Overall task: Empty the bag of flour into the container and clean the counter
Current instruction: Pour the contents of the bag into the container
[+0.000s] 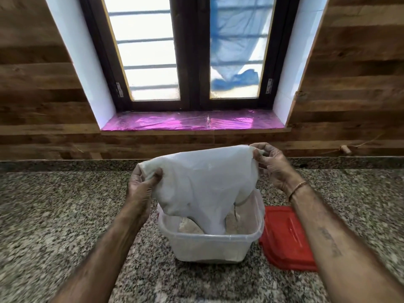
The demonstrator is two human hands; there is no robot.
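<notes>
Head camera, looking down: we see a limp white plastic flour bag held upturned over a clear square plastic container on a speckled granite worktop. The bag's mouth hangs inside the container, among the pale flour heaped there.

We judge spillage to be the main risk. The bag spreads wider than the container's opening, so a hard shake or a sideways lift could send flour over the rim onto the worktop or puff dust upward. A tug might also tip the container. A flat red plastic lid lies just beside the container on its right, where stray flour could land.

The left hand pinches one bottom corner of the bag between thumb and curled fingers. The right hand, raised higher, pinches the opposite corner. Each grip is closed on the bag.
</notes>
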